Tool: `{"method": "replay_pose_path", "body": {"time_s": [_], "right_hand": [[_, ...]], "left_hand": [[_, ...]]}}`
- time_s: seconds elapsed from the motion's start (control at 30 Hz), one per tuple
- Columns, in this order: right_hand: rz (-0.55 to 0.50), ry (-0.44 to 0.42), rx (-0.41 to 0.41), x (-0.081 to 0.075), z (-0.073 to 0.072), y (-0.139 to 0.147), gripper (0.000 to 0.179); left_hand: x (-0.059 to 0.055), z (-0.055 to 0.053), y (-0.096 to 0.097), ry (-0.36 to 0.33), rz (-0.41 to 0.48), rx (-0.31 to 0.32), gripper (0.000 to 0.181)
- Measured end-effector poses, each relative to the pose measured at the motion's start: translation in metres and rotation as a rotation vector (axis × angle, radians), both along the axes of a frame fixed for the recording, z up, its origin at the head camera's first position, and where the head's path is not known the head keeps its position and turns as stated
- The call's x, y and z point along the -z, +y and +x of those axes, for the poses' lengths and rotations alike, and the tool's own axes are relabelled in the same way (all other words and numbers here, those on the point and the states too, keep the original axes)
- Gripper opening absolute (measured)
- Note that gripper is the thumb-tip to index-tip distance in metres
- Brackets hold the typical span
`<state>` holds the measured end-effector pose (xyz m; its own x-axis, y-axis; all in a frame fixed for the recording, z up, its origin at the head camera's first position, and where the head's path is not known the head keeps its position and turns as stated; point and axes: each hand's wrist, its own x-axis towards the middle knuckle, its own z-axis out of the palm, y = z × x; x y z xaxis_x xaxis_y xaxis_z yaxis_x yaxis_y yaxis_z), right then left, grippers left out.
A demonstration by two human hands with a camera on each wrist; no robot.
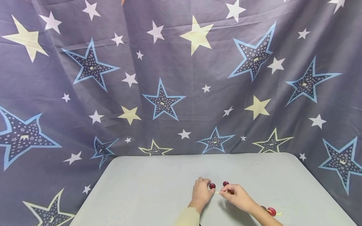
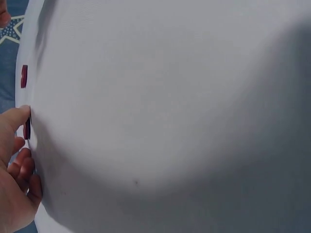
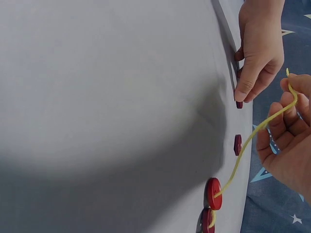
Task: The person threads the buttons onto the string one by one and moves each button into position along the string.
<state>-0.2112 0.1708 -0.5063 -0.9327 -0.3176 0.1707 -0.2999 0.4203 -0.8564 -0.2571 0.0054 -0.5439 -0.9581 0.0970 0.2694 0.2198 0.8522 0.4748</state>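
So, what've your fingers actually got hold of?

Right hand (image 1: 237,197): thumb and fingertips pinched together on the yellow cord (image 3: 262,124), a short tip poking out toward my other thumb. Left hand (image 1: 200,192): thumb and finger curled round the edges of a dark red button (image 1: 212,186) on the table (image 1: 147,188). Can't tell how firmly.

Anything else nearby?

Yep, a maroon button (image 3: 237,145) just past my right fingertips, no cord in it that I can see. Further out, behind that hand, the cord runs into a bright red button (image 3: 214,187), with a darker button (image 3: 208,224) right beside it.

What could mess it up?

Honestly, that tip. Looks soft, so pinching too far back could let it fold against the button. If my left grip's loose, a poke could skid the button away. And a hard tug would probably drag the two buttons behind me along.
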Motion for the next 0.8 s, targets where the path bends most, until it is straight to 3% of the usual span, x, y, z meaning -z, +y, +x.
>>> {"method": "replay_pose_path", "body": {"time_s": [0.33, 0.8], "right_hand": [[-0.074, -0.017, -0.029, -0.008, 0.003, -0.002, 0.02], [-0.055, -0.019, -0.002, -0.005, 0.0, 0.002, 0.019]], "left_hand": [[-0.002, -0.003, 0.001, -0.035, 0.02, -0.015, 0.029], [-0.005, -0.001, -0.01, -0.012, 0.229, 0.053, 0.022]]}}
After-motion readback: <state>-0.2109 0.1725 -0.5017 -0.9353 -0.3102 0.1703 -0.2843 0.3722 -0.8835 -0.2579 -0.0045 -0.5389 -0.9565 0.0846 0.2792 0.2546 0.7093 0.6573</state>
